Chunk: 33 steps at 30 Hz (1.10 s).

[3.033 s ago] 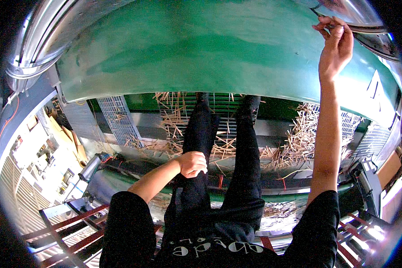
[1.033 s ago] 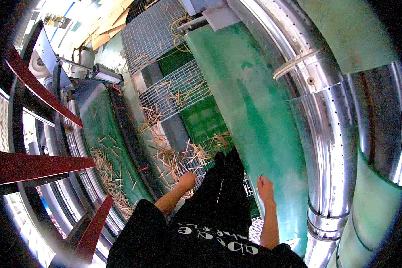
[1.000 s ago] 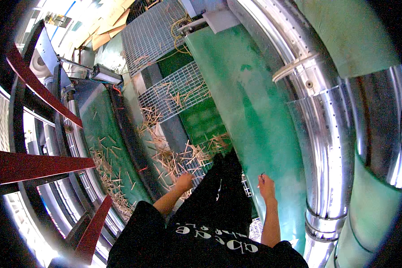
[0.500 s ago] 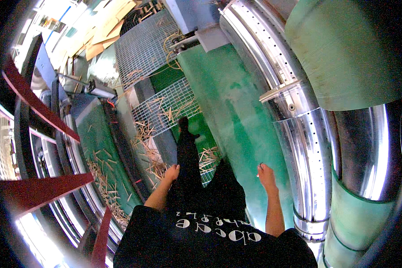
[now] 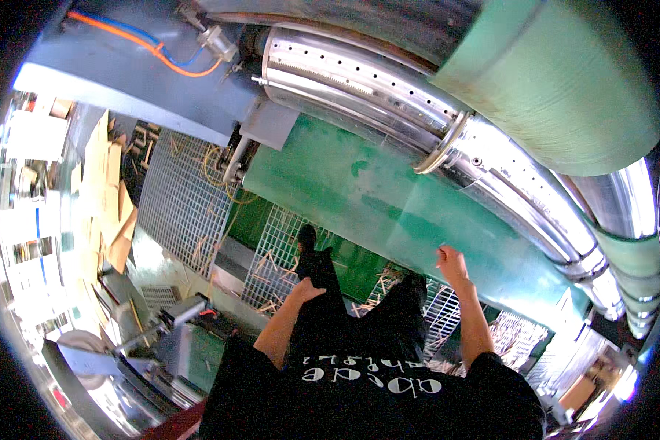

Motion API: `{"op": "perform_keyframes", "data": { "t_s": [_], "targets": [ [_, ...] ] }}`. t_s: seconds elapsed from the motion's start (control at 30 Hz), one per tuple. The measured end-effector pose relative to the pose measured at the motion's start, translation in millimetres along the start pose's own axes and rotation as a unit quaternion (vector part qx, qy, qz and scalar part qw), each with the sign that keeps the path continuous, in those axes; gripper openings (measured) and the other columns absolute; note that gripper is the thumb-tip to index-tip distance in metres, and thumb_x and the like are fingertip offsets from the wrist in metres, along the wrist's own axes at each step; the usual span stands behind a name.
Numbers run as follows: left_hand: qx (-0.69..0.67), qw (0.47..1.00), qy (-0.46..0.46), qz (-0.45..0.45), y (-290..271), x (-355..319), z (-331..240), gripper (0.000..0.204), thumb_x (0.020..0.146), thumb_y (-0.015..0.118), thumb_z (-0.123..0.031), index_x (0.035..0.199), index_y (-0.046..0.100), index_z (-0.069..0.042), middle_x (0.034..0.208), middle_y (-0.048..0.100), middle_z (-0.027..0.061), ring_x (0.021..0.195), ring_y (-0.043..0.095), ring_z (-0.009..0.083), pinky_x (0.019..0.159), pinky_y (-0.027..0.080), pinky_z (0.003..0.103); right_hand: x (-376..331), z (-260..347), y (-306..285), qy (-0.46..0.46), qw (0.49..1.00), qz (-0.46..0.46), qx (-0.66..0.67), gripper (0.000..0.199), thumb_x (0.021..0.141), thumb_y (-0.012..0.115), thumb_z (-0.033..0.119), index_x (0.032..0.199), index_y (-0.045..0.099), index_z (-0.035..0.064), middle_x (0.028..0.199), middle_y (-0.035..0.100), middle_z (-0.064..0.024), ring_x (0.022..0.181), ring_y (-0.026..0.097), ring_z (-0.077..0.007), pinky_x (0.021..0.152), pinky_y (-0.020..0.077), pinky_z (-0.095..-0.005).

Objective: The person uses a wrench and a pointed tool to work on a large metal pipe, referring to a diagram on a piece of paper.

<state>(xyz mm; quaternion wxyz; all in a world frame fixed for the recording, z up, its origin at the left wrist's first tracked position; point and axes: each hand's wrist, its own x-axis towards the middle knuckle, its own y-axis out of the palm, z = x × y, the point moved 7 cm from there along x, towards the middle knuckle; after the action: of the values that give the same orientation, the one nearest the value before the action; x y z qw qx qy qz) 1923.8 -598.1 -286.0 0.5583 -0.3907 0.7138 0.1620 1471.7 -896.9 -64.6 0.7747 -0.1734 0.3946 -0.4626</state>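
Note:
My left hand (image 5: 306,290) hangs beside my left thigh, over the metal grating. Its thumb stands apart from the fingers, and nothing shows in it. My right hand (image 5: 451,262) is raised above the lower edge of a wide green belt (image 5: 359,187), with its fingers curled in. Whatever those fingers may hold is hidden. Beyond the belt runs a long shiny metal roller (image 5: 389,110) with a row of holes and a metal collar (image 5: 441,150) around it.
A large green-covered roller (image 5: 557,88) hangs at upper right. Thin wooden-looking strips (image 5: 517,337) litter the grating (image 5: 187,194) underfoot. At left are cardboard sheets (image 5: 114,209) and a blue-grey machine housing (image 5: 139,88) with orange and blue hoses (image 5: 154,48).
My view has turned left, so the rollers and belt now slant across it. One foot is ahead in both frames. My left thumb now sticks out; my right hand stays curled.

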Motion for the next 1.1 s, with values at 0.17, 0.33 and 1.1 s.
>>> {"op": "perform_keyframes", "data": {
  "t_s": [0.17,0.33,1.1],
  "targets": [
    [0.102,0.985,-0.029,0.133,-14,-23,-62,0.126,0.074,0.074,-0.075,0.158,0.023,0.004,0.162,0.033,0.0247,0.146,0.038,0.0401,0.12,0.036,0.044,-19,80,53,0.047,0.991,-0.015,0.126,0.015,0.1,0.058,0.016,0.1,0.063,0.0018,0.073,0.065,-0.0165,0.063,0.066,-0.0269,0.059,0.0511,-0.0412],
    [0.17,0.977,-0.09,0.095,0,-20,-30,0.136,0.071,0.08,-0.071,0.161,0.01,0.002,0.156,0.038,0.0285,0.14,0.045,0.0409,0.111,0.047,0.051,-16,95,93,0.012,0.994,-0.004,0.109,0.016,0.101,0.055,0.016,0.096,0.062,0.0026,0.072,0.067,-0.0136,0.063,0.069,-0.0255,0.058,0.054,-0.0405],
    [0.141,0.945,-0.282,-0.086,39,-43,-6,0.13,0.056,0.092,-0.048,0.157,0.023,-0.005,0.132,0.054,0.0304,0.112,0.065,0.0432,0.093,0.059,0.048,252,-113,66,0.045,0.879,-0.41,0.24,0.027,0.102,0.059,0.02,0.087,0.071,0.0003,0.079,0.074,-0.0089,0.071,0.073,-0.0188,0.068,0.0588,-0.0335]
  ]
}}
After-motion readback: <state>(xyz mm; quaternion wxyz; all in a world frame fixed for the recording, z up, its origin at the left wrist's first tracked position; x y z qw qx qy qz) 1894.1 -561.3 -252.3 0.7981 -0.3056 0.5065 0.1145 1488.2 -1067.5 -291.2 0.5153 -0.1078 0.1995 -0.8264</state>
